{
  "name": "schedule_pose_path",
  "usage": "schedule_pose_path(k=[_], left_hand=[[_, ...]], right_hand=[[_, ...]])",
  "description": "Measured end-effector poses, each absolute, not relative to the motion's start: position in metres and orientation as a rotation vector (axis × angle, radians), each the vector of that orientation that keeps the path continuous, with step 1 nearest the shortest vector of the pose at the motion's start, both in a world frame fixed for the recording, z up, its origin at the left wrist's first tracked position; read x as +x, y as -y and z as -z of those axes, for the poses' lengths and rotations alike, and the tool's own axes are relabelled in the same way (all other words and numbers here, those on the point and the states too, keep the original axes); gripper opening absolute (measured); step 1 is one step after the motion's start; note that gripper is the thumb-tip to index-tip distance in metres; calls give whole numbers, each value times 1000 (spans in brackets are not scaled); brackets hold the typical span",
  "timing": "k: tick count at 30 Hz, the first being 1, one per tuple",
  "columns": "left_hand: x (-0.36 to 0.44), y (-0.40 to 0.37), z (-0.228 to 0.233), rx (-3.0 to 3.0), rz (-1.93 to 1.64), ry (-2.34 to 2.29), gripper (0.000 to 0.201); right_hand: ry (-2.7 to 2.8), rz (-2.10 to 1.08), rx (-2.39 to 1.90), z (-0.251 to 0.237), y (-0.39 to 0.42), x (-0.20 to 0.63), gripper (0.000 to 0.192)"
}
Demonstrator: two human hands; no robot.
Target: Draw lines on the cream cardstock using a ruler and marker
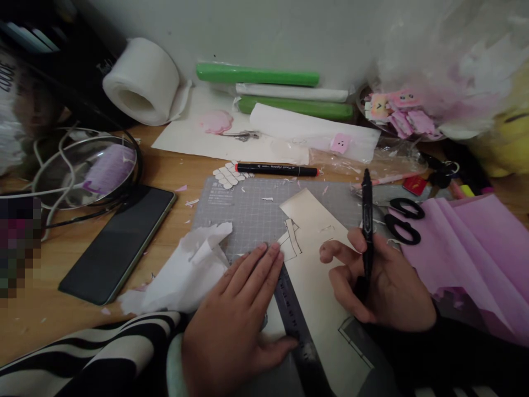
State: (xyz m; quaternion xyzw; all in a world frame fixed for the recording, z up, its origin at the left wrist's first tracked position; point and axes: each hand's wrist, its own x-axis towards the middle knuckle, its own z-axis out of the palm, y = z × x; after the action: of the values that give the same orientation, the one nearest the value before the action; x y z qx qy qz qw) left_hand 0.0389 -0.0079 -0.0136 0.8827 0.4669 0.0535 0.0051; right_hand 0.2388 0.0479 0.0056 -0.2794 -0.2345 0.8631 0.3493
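Observation:
My left hand (237, 309) lies flat, fingers pressing on a dark ruler (295, 322) and the edge of a cream paper strip (316, 275) on the grey cutting mat (248, 207). Pencil lines mark a small shape on the paper near my fingertips. My right hand (380, 284) rests on the paper's right side and grips a black pen (366, 220) held upright, its tip hidden by the fingers.
Crumpled white paper (185, 270) lies left of the mat, a phone (119, 242) further left. Black scissors (403, 220) and pink tissue sheets (475, 253) sit right. A black marker (276, 170), foam roll (142, 80), and green and white rolls (256, 74) lie behind.

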Motion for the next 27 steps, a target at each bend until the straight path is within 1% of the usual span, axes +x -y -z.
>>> schedule_pose_path(k=[3, 6, 10, 11, 14, 16, 18, 23, 25, 27], left_hand=[[39, 8, 13, 2760, -174, -1453, 87], [39, 8, 13, 2751, -189, -1459, 86], [39, 7, 13, 2759, -190, -1468, 86], [39, 7, 13, 2767, -190, -1467, 87], [39, 7, 13, 2787, -184, -1464, 88], [39, 7, 12, 2793, -180, -1463, 88], [39, 7, 13, 2792, -174, -1465, 88], [39, 7, 14, 2787, -168, -1471, 89], [39, 7, 14, 2783, -166, -1468, 89], [39, 8, 13, 2773, -165, -1471, 87]], right_hand=[[604, -2264, -734, -7, -50, 239, 28], [656, -2152, -751, -3, -49, 237, 27], [885, -1877, -771, 9, -43, 238, 27], [970, -1795, -811, 10, -41, 238, 25], [1358, -1463, -1021, 10, -36, 237, 9], [1616, -1210, -1151, 6, -34, 234, 18], [1764, -1052, -1230, 2, -33, 230, 22], [1926, -991, -1246, 0, -30, 221, 31], [1985, -933, -1331, 1, -28, 219, 28], [2007, -849, -1466, 2, -26, 218, 21]])
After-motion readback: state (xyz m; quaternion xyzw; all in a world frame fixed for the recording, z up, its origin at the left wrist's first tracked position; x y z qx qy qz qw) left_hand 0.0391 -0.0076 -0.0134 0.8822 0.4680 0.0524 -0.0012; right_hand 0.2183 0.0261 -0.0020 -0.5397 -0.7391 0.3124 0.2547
